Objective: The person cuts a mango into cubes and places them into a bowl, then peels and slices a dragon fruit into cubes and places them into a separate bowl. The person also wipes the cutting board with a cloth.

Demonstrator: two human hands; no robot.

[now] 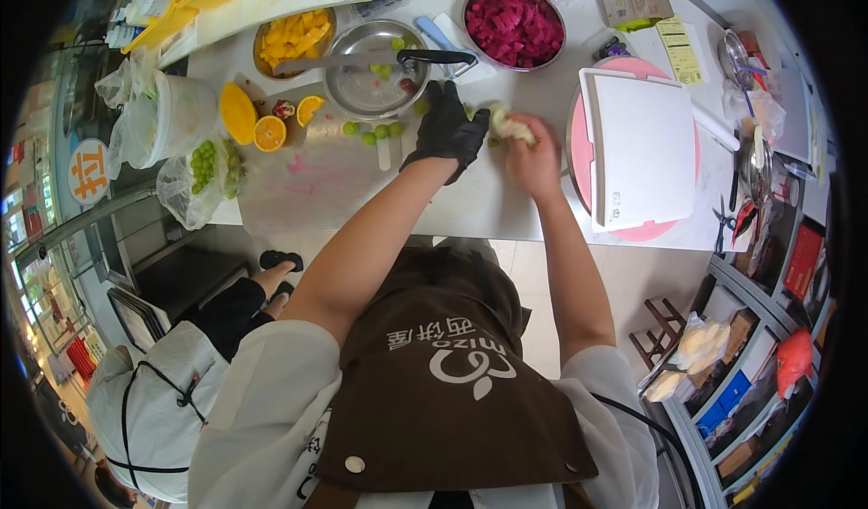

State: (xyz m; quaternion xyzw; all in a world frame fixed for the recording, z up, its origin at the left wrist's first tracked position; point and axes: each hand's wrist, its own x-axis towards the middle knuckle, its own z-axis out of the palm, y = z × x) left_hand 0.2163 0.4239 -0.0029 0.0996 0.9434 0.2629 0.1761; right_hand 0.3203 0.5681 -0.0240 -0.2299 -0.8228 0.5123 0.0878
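My left hand, in a black glove, is spread over the steel worktop just below a steel bowl. Its thumb stands apart from the fingers, and its palm side is hidden. Green grapes lie to its left; more show beside its fingers. My bare right hand grips a pale, crumpled, cloth-like thing, whose exact kind I cannot tell. Across the bowl rests a knife with a black handle; a few cut grapes are inside. A white spatula-like strip lies below the loose grapes.
At the back stand bowls of diced mango and red dragon fruit. Orange halves, a mango piece and bagged grapes are at left. To the right, a white board covers a pink disc. A person is at lower left.
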